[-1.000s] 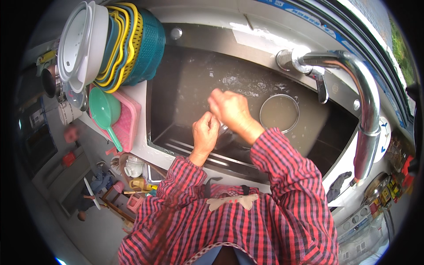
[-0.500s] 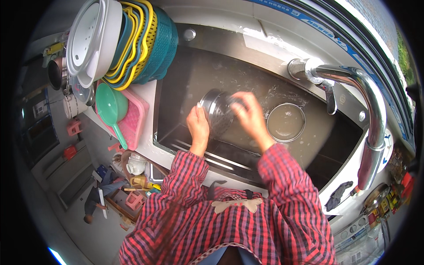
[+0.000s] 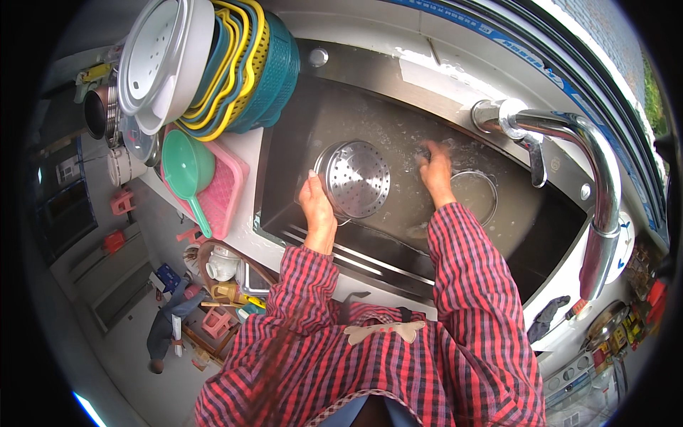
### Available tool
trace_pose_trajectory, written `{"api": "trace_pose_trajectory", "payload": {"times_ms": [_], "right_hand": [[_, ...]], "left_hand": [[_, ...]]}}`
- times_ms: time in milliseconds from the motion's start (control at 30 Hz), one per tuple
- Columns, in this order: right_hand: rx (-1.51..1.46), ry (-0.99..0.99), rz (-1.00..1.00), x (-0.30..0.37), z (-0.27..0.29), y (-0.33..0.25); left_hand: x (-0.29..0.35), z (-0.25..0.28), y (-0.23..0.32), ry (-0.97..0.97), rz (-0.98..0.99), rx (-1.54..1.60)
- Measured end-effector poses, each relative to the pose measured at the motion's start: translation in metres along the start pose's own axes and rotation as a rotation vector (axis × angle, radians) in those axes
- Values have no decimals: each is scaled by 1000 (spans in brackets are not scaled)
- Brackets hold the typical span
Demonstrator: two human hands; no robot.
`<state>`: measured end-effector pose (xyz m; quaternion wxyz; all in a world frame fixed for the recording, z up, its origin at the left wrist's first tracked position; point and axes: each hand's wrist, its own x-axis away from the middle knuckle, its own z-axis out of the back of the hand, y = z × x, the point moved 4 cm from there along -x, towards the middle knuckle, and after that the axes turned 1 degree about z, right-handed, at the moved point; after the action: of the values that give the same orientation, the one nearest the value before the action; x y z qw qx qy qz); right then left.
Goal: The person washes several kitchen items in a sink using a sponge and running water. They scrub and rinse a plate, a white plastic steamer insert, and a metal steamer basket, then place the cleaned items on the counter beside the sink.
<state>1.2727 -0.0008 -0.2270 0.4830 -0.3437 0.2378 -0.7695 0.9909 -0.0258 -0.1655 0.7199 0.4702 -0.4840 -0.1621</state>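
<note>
My left hand (image 3: pixel 317 211) grips the rim of a round stainless steel steamer basket (image 3: pixel 359 179), tilted so its perforated bottom faces up. My right hand (image 3: pixel 436 171) is at the surface of the cloudy water, its fingers curled around something dark that is too blurred to name. Just beside my right wrist, a round metal pan or basket (image 3: pixel 494 203) lies mostly under the water with its rim showing. Both hands are over the sink (image 3: pixel 284 142), which is filled with greyish water.
A chrome faucet (image 3: pixel 605 171) arches over the right side. At the left stand stacked colanders and basins (image 3: pixel 267 78), with a green ladle (image 3: pixel 188 167) on a pink tray (image 3: pixel 226 191). A dark cloth (image 3: pixel 548 318) lies on the right counter. Another person (image 3: pixel 165 327) is bent over at the far left.
My right hand has moved off the steamer basket, rightward into the water. The basket has turned, so its perforated bottom now shows fully. My left hand keeps its hold.
</note>
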Motion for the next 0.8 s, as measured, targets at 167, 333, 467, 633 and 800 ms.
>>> {"api": "trace_pose_trajectory", "payload": {"times_ms": [167, 333, 467, 633, 800], "right_hand": [[-474, -22, 317, 43, -19, -116], [-548, -171, 506, 96, -2, -151], [-375, -48, 145, 54, 6, -97], [-513, -177, 477, 74, -19, -132], [-627, -301, 167, 86, -9, -61]], "left_hand": [[7, -19, -7, -8, -36, 55], [4, -17, 7, -38, 19, 248], [20, -12, -15, 107, 141, 136], [7, -11, -14, 117, 53, 130], [-11, -4, 32, 76, -424, -366]]}}
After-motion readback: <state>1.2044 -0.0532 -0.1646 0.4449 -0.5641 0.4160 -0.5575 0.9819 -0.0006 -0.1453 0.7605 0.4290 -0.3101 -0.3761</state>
